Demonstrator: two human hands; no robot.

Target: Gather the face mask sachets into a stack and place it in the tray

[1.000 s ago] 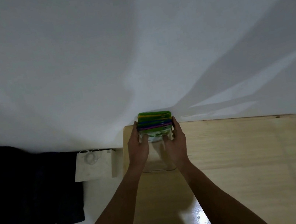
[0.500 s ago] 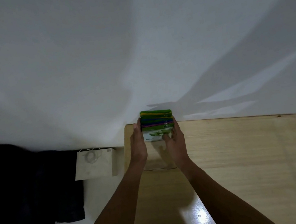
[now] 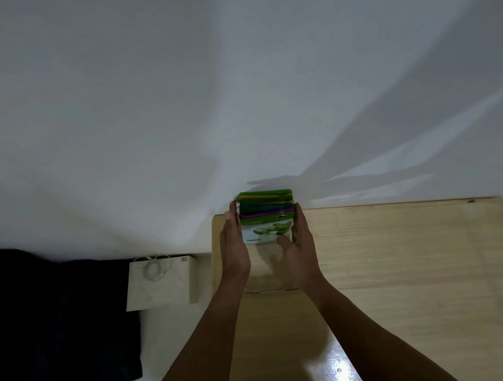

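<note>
sachets (image 3: 267,217): green, yellow, purple edges | table (image 3: 406,281): pale wood grain

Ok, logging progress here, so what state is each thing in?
Sachet stack: gathered, upright, held between both hands.
Left hand: pressed against the stack's left side.
Right hand: pressed against its right side.
Clear tray: on the table, beneath the hands.

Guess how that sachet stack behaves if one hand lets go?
The sachet stack would probably fan or slide apart: its coloured edges already sit staggered. The glossy faces look slippery. It is likely light and floppy, since the left hand and right hand squeeze it from both sides.
</note>
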